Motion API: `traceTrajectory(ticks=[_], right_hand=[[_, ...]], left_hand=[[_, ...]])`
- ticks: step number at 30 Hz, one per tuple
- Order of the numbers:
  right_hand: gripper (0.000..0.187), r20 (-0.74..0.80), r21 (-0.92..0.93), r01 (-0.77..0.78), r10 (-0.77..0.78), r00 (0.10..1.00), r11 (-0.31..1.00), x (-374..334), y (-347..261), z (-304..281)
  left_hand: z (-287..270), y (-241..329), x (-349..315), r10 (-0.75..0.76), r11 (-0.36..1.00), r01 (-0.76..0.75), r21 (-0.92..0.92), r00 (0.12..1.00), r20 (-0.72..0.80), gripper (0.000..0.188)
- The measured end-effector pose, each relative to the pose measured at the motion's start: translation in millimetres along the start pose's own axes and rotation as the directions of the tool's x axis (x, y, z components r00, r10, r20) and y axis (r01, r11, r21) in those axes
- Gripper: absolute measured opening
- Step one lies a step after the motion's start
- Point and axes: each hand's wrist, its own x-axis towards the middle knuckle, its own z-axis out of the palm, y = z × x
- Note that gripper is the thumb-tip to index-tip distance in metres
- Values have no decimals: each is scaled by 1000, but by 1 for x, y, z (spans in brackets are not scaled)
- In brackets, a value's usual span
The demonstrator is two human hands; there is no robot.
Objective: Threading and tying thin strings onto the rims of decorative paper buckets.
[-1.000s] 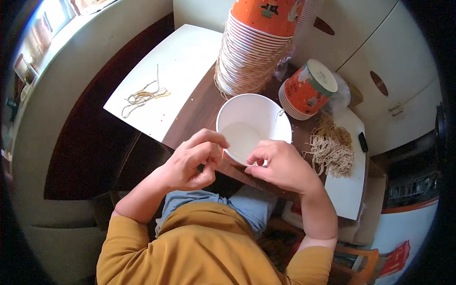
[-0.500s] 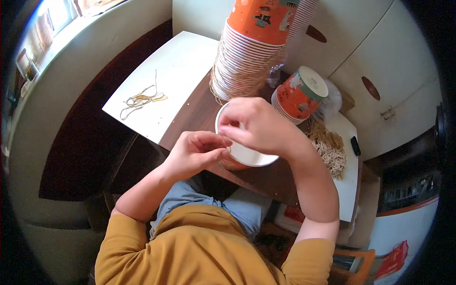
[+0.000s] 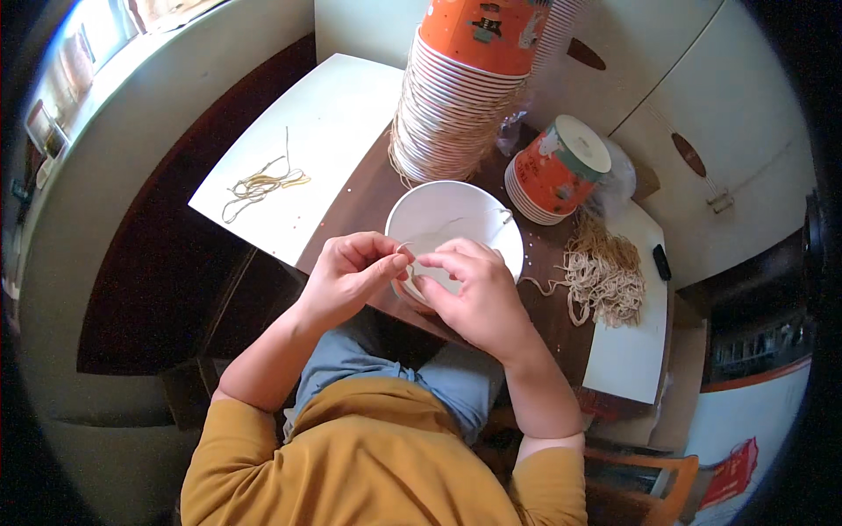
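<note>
A round paper bucket (image 3: 430, 200) with a white inside stands upright at the table's near edge, its mouth facing up. Thin pale cord (image 3: 506, 216) hangs inside it by the far right rim. Over the near left rim, my left hand (image 3: 355, 276) pinches a bit of cord between thumb and fingertips. My right hand (image 3: 478, 294) reaches across the bucket's near side, thumb and fingers closing on cord beside the left fingertips. The fingers partly hide the cord and the rim there.
A tall stack of orange-patterned buckets (image 3: 469, 66) rises behind, cords hanging along it. A shorter upside-down stack (image 3: 557, 167) stands to its right. A heap of pale cords (image 3: 610, 285) lies at right, near a small black object (image 3: 661, 262). Looser cords (image 3: 263, 182) lie on the white surface at left.
My right hand has drawn back toward me and down from over the bucket's middle, uncovering the inside and the cord at the far right rim. The left hand stays near the left rim.
</note>
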Motion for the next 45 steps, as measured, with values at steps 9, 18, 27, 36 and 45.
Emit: traceTrajectory(ticks=[9,18,27,36,45], right_hand=[[8,-119,-58,-78,71,990,995,-12,-34,-1],[9,-307,-181,-186,124,943,966,-56,-42,25],[13,-416,-297,-136,0,909,945,-60,-5,49],[19,-388,-308,-62,-66,919,949,-43,14,81],[17,112,847,-363,537,836,388,-20,0,71]], left_hand=[[-6,-6,-2,-36,980,50,-190,996,78,13],[24,-53,-12,67,814,48,-579,982,176,8],[37,-59,-24,239,966,-208,152,945,-225,13],[29,-55,-19,519,753,-271,600,804,-289,13],[23,-29,-22,-260,797,46,-603,926,-273,6]])
